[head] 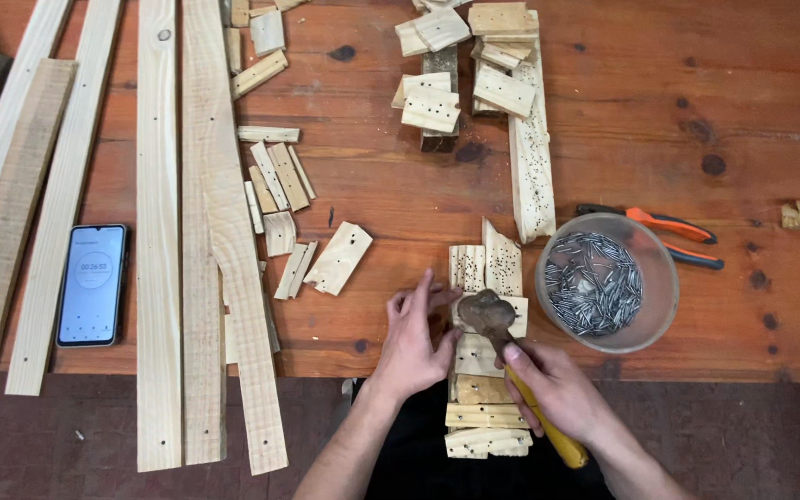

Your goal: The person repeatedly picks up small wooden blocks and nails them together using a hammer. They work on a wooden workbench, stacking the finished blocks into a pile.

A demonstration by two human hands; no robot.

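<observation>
My right hand (pixel 553 389) grips the yellow handle of a hammer (pixel 497 324), whose dark head rests on a stack of small pale wood pieces (pixel 483 370) at the near edge of the table. My left hand (pixel 414 338) sits just left of that stack, fingers bent toward the hammer head, pinching at something too small to make out. The wood pieces carry many small holes and overhang the table's front edge.
A clear plastic bowl of nails (pixel 604 282) stands right of the stack, orange-handled pliers (pixel 668 231) behind it. Long planks (pixel 159 231) lie at left beside a phone (pixel 93 284). Loose wood offcuts (pixel 280 199) and another pile (pixel 474 65) cover the reddish table (pixel 696 120).
</observation>
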